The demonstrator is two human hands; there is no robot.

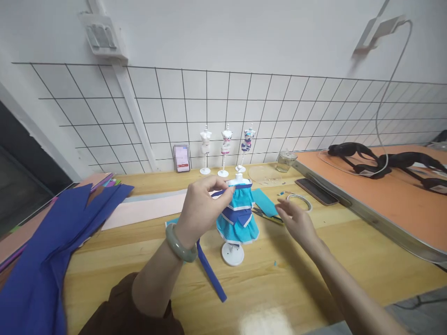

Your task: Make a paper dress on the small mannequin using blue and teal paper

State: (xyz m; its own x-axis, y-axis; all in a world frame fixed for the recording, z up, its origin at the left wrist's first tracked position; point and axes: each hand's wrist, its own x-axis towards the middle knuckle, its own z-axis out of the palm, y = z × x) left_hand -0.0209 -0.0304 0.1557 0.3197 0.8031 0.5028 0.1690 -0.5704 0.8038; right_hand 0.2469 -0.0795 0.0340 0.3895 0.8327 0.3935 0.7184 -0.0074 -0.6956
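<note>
A small white dress form (233, 254) stands upright in front of me, wearing a tiered turquoise dress (237, 232) with white edging and a dark blue band. My left hand (202, 209) pinches a dark blue fabric strip (211, 274) at the dress's top edge; the strip's tail hangs down onto the table. My right hand (296, 221) is apart from the dress, its fingers loosely spread with nothing visible in them. Close by it lie scissors (278, 220) with yellow handles and a turquoise fabric piece (264, 201). The fingers partly hide the strip's upper part.
Three small mannequins (226, 146) and a phone (182, 158) stand by the wall. Blue cloth (45, 251) and a pale pink strip (146, 209) lie left. Rightward are a tape roll (309, 204), a dark phone (316, 191), a glass jar (286, 161) and an orange surface (384, 200).
</note>
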